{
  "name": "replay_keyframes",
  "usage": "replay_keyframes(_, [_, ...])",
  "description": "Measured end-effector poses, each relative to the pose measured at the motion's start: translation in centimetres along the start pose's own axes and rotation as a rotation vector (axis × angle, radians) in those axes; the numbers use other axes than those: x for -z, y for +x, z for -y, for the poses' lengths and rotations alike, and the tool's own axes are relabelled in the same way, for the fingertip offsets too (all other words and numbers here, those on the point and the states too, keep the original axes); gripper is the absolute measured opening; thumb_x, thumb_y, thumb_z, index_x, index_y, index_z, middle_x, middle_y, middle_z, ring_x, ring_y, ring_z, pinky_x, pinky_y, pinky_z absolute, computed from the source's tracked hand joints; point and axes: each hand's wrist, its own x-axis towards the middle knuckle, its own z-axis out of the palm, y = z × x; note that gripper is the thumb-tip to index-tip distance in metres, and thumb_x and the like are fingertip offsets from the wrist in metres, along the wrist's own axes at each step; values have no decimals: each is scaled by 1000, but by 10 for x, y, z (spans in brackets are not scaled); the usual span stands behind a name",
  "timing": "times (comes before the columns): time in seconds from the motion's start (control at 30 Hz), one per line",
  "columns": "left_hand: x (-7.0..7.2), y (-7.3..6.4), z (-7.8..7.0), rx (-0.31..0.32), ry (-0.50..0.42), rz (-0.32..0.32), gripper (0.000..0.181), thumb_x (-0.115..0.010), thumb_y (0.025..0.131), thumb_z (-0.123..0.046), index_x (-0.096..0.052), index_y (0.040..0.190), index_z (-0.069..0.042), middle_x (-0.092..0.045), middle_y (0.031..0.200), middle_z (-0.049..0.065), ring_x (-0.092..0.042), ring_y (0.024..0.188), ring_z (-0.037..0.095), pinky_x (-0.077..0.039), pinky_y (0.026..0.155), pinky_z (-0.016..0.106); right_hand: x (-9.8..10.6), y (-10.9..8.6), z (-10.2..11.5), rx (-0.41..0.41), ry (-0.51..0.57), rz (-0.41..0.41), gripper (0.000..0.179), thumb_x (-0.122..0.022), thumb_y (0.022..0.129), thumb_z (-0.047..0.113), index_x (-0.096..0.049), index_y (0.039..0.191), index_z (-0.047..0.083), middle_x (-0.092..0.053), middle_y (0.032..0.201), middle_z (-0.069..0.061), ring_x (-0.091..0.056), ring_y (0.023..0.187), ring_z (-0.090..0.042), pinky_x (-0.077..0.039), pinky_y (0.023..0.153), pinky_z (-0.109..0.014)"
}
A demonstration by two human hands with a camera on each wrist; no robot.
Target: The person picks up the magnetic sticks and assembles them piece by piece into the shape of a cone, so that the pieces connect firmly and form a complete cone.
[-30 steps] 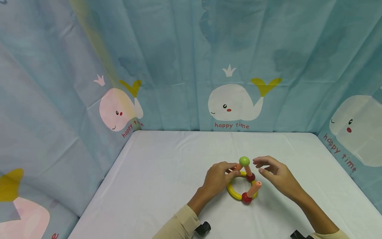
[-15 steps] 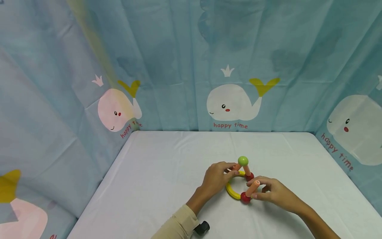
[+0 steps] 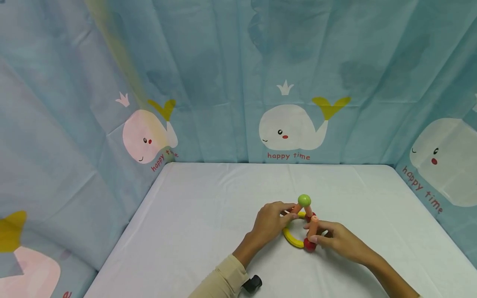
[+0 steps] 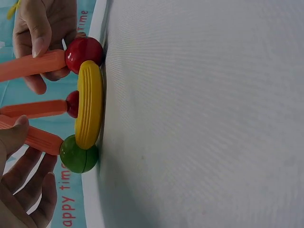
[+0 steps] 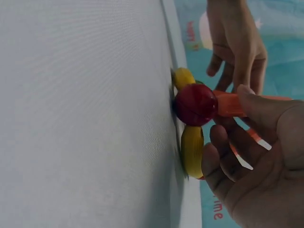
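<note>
A toy frame of wooden balls and sticks stands on the table. Its base is a ring of yellow curved pieces (image 3: 292, 239) joined by balls, among them a near red ball (image 3: 309, 245) and a green ball (image 4: 79, 154). Two orange sticks lean together under a light green ball (image 3: 304, 200) at the top. My left hand (image 3: 273, 219) pinches the left of these between thumb and fingers. On the ring's right, my right hand (image 3: 340, 240) grips a third orange stick (image 3: 313, 227), which rises from the near red ball with its upper end bare.
A white cloth covers the table (image 3: 208, 207). Blue curtains (image 3: 223, 82) printed with whales enclose its back and sides. A black wrist camera (image 3: 252, 284) sits by the left sleeve (image 3: 225, 275).
My right hand came down from beside the top ball to the near orange stick and took hold of it. That stick now stands more upright. My left hand has kept its grip.
</note>
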Motion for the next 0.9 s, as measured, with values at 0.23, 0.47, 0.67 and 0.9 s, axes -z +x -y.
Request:
replay_keyframes(0.23, [1,0,0,-4,-9,-7,40,-77,97,-36,-76,133,-19,-79,108,-5,-69,90,5,-47,69,14,-1,7,-1,-27,8,-41,38,-69,105,25,-67,139,8,-73,120,-8,-63,94,-11,-54,77,-27])
replay_keyframes(0.47, [0,-1,0,12,-37,5,39,-78,95,-36,-77,131,-22,-79,107,-7,-67,89,3,-47,69,15,-1,11,-4,-38,-18,-92,36,-70,104,24,-69,137,8,-74,120,-6,-63,95,-9,-55,76,-27])
replay_keyframes(0.67, [-1,-2,-1,16,-42,19,39,-79,95,-35,-77,132,-22,-79,108,-7,-67,91,4,-48,71,15,1,13,-5,-65,-39,-103,38,-71,104,25,-69,136,7,-73,107,-1,-63,92,-9,-54,77,-27])
replay_keyframes(0.9, [0,-2,-1,25,-79,40,40,-78,96,-36,-76,133,-23,-78,110,-9,-68,94,6,-49,72,15,2,13,-6,-78,-45,-100,37,-69,105,28,-69,136,8,-73,108,0,-64,96,-8,-55,77,-27])
